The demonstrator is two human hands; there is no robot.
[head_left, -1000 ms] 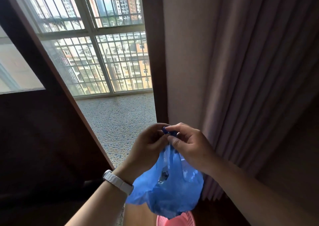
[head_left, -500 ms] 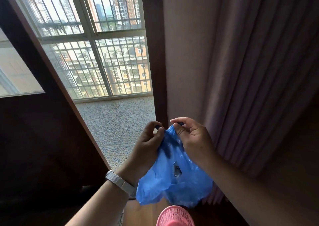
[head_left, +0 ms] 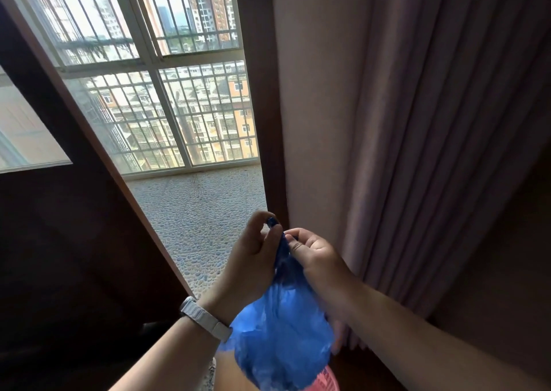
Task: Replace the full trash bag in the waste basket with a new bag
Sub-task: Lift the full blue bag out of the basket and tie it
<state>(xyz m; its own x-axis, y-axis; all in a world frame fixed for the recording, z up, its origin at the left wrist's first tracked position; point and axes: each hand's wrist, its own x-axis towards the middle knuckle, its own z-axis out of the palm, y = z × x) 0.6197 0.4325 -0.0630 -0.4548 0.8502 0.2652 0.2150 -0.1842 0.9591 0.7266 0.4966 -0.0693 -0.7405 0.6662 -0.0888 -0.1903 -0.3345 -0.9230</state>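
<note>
A full blue trash bag (head_left: 283,340) hangs in front of me, its neck gathered between both hands. My left hand (head_left: 250,262), with a white watch strap on the wrist, pinches one end of the bag's top above the neck. My right hand (head_left: 316,256) pinches the other side of the neck, close against the left. Below the bag, at the bottom edge of the view, a sliver of the pink mesh waste basket (head_left: 328,380) shows; the rest of it is hidden by the bag.
A dark wooden door (head_left: 59,256) stands open at the left. Ahead, a pebble-tiled balcony floor (head_left: 202,211) leads to a barred window (head_left: 167,92). A mauve curtain (head_left: 432,152) hangs close at the right beside a wall (head_left: 313,92).
The bag's top, spread between the hands half a second ago, is now gathered into a narrow neck, and the hands have come closer together. The bag hangs lower over the pink basket.
</note>
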